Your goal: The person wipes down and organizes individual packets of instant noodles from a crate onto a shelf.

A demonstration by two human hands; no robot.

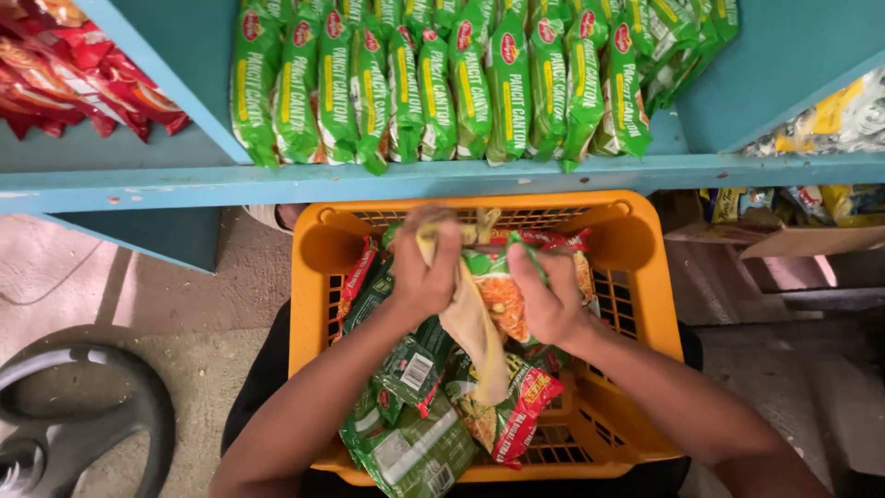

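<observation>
An orange plastic basket (636, 277) rests on my lap, filled with several green and red noodle packets (415, 443). My left hand (426, 272) is closed on a yellowish cloth (475, 337) that hangs down over the packets. My right hand (546, 300) grips a green and red noodle packet (498, 295) held just above the basket, close beside the left hand. Above, a row of green noodle packets (442, 83) stands upright on a blue shelf (369, 180).
Red packets (74, 74) fill the shelf compartment at upper left. Yellow packets (830, 115) lie at upper right, and a cardboard box (784, 240) sits below them. A dark round fan base (74, 415) stands on the floor at lower left.
</observation>
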